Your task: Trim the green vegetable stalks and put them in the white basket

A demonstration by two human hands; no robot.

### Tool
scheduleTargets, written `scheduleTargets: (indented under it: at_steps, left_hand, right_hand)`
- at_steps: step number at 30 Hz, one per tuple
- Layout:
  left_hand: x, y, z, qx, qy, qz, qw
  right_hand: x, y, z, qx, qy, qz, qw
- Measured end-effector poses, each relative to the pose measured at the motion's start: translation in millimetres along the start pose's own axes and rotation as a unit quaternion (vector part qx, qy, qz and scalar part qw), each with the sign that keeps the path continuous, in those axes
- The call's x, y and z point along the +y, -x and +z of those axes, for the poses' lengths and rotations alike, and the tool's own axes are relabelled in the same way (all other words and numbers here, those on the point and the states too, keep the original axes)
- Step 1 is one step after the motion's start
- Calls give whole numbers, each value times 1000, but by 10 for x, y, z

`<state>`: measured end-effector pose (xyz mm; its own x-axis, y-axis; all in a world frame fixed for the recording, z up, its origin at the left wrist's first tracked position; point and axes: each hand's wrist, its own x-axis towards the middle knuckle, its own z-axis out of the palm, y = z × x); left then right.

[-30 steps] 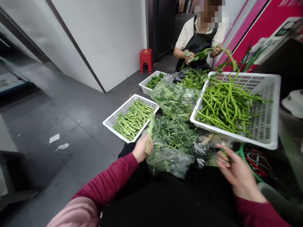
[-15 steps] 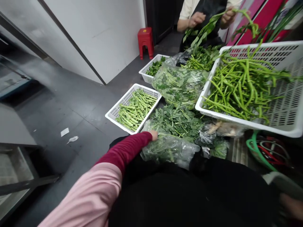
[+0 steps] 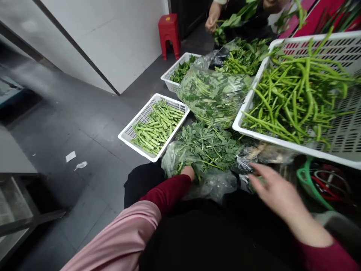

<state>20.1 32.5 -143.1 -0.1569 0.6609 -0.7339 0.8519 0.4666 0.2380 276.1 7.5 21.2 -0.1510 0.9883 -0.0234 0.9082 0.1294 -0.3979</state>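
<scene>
My left hand (image 3: 188, 172) reaches into the mouth of a clear plastic bag (image 3: 216, 183) in front of my lap, among leafy green stalks (image 3: 210, 145). Its fingers are hidden by the bag and the greens. To the right, my right hand (image 3: 272, 186) hangs in the air with fingers apart, holding nothing that I can see. It is nearest to a small dark plastic bag (image 3: 242, 162). Trimmed green stems (image 3: 158, 130) fill a white basket (image 3: 132, 145) left of the leafy pile.
A large white crate (image 3: 284, 145) of long green stems (image 3: 299, 94) stands at right. Behind lie a full bag of greens (image 3: 213, 94) and another white basket (image 3: 166, 77). A co-worker's hand (image 3: 213, 17) holds leafy stalks. A red stool (image 3: 169, 32) and green basket (image 3: 313, 184) stand nearby.
My left hand has moved right and down, deeper into the bag. My right hand has come up from the lower right edge towards the greens. The co-worker's hand has shifted left along the stalks.
</scene>
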Motion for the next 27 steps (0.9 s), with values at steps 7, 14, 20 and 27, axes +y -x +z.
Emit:
scheduleTargets:
  at_steps: [7, 14, 20, 27]
  left_hand:
    - [-200, -606, -3, 29, -30, -21, 999]
    - [-196, -864, -7, 7, -24, -4, 1000]
    - [-259, -477, 28, 37, -8, 33, 999]
    - [-404, 81, 47, 27, -53, 110, 992]
  right_hand:
    - [4, -111, 507, -321, -11, -93, 942]
    - [79, -747, 538, -347, 43, -145, 926]
    - [-26, -888, 517, -343, 81, -198, 915]
    - [-47, -730, 660, -348, 147, -154, 913]
